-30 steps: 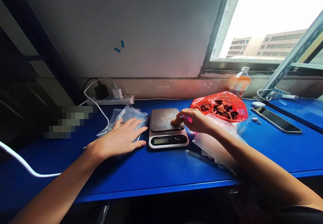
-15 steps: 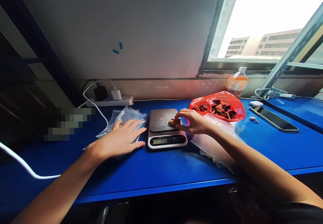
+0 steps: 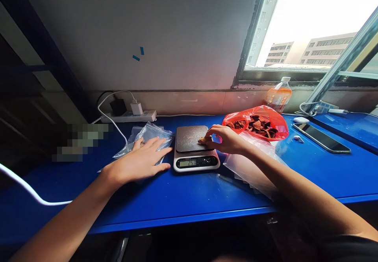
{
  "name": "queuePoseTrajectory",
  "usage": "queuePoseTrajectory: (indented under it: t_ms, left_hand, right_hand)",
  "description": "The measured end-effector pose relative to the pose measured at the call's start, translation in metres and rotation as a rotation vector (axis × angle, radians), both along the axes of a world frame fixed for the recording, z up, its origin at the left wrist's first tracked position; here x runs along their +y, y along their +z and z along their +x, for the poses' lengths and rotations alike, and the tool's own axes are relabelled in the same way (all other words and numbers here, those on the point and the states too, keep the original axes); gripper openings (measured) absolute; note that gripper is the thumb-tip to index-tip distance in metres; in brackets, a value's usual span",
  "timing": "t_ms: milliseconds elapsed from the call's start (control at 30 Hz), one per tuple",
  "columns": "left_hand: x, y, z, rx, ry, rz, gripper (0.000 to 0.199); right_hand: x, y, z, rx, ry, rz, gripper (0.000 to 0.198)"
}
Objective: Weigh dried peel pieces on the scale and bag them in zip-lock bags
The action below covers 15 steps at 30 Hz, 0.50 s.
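Observation:
My right hand [image 3: 226, 139] has its thumb and fingers closed on a dried brown piece [image 3: 203, 140], which looks like dried peel, at the right side of the scale's dark plate. Small crumbs lie on that plate. The white kitchen scale [image 3: 197, 163] shows lit digits on its front display. To the left of it, my left hand [image 3: 141, 157] lies with fingers spread over clear plastic zip bags [image 3: 162, 130]. What is under the palm is hidden. Beyond my right hand stands an open red plastic bag [image 3: 279, 130] full of dried reddish-brown pieces [image 3: 258, 125].
More clear zip bags [image 3: 245, 165] lie under my right forearm. A phone [image 3: 321, 138], an earbud [image 3: 298, 138] and its white case [image 3: 301, 120] are at the right. An orange drink bottle [image 3: 279, 95] stands by the window. A power strip [image 3: 144, 116] with white cables sits at the back left.
The digits on the scale's display have changed. My right hand's fingers have curled a little more around the dried piece. My left hand stays in place; the view has shifted slightly.

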<state>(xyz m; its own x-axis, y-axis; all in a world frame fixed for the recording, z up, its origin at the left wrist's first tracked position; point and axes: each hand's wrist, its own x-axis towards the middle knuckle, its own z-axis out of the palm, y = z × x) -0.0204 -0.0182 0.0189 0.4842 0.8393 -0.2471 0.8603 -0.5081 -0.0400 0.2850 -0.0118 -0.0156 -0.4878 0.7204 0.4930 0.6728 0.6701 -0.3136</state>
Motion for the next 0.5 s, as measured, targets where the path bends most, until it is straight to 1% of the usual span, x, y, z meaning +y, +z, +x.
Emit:
queuePoseTrajectory:
  t_ms: [233,367,500]
  left_hand:
    - [0.000,0.001,-0.001,0.013,0.008,-0.011,0.066]
    - [0.000,-0.001,-0.002,-0.004,0.006,-0.001,0.065]
    - [0.001,-0.001,-0.001,0.044,-0.009,-0.005,0.066]
  right_hand:
    - [-0.004,0.002,-0.003,-0.041,-0.033,0.016,0.019]
    - [-0.007,0.005,-0.005,-0.055,-0.062,0.089,0.022]
    - [-0.010,0.010,-0.003,-0.141,-0.085,0.158,0.027]
